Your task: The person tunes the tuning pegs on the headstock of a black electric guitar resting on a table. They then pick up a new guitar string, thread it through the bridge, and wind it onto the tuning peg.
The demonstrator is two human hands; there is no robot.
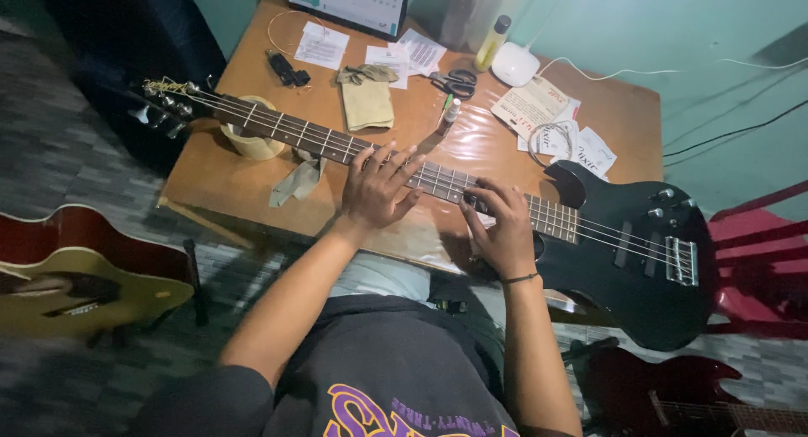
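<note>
Lying across the wooden table (pixel 252 164), a black bass (pixel 627 243) is pressed by both hands, its headstock (pixel 164 105) propped on a tape roll (pixel 252 138) at the left and its body overhanging the table's right edge. The left hand (pixel 376 189) is laid flat on the neck (pixel 328 141) with fingers spread, nothing gripped, while the right hand (pixel 503 227) is curled over the strings near the body, fingertips down; whether anything is pinched there cannot be told. Scissors (pixel 454 82), a folded cloth (pixel 366 100) and papers (pixel 539 109) are scattered behind.
</note>
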